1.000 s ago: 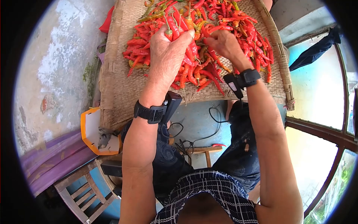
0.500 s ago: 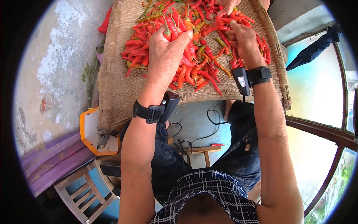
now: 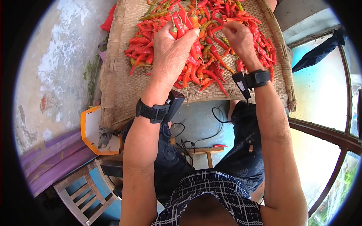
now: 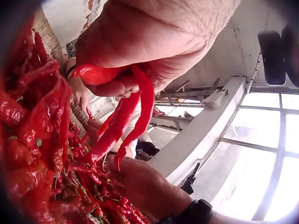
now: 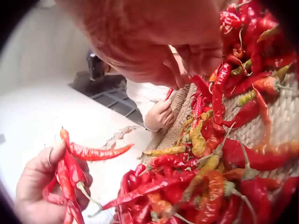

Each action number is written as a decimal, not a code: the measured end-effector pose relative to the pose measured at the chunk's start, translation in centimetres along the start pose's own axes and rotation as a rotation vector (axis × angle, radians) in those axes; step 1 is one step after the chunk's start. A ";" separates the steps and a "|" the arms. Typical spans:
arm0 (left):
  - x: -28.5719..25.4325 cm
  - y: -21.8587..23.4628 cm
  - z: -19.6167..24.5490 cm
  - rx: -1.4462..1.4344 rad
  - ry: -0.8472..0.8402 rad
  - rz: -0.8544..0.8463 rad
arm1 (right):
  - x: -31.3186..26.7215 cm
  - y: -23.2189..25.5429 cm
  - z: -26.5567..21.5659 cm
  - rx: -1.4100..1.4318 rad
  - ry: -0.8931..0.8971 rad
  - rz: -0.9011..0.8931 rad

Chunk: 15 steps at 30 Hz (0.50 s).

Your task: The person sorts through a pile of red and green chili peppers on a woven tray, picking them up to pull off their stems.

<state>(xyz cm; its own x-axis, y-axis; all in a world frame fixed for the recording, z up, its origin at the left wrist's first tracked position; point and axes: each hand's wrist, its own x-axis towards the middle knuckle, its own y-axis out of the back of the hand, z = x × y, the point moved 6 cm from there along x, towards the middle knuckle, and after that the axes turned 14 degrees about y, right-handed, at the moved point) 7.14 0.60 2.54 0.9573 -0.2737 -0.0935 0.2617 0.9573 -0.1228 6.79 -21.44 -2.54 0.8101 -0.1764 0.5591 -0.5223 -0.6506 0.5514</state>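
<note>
My left hand [image 3: 171,47] grips a bunch of red chili peppers [image 3: 180,25], their green stems pointing up past the thumb. In the left wrist view, long red peppers [image 4: 122,119] hang below that hand. My right hand [image 3: 240,40] is over the pile to the right, apart from the left hand, its fingers bent inward. In the right wrist view, a red pepper [image 5: 202,86] shows right at the fingertips; I cannot tell whether they pinch it. Many red, orange and yellowish chili peppers [image 3: 211,73] lie loose beneath both hands on a woven tray [image 3: 124,84].
Across the tray another person's hand [image 5: 160,114] holds a small red pepper. A peeling wall [image 3: 49,75] is on the left, window panes [image 3: 320,79] on the right. Below the tray are black cables [image 3: 211,137], a wooden stool [image 3: 205,151] and a slatted chair [image 3: 86,194].
My right hand went right, over the far-right peppers, near another person's hand, then came partway back left. That other hand has left the head view. My left hand keeps its bunch nearly in place.
</note>
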 end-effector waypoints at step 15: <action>0.2 0.2 -0.4 0.061 -0.013 0.024 | -1.3 -3.8 0.2 -0.265 -0.017 -0.512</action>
<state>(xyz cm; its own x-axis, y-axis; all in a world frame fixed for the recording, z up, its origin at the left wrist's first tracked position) 7.30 0.71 2.12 0.9647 -0.2499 -0.0829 0.2455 0.9676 -0.0599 7.78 -18.91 -5.51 0.9802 0.0995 0.1714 -0.1094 -0.4494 0.8866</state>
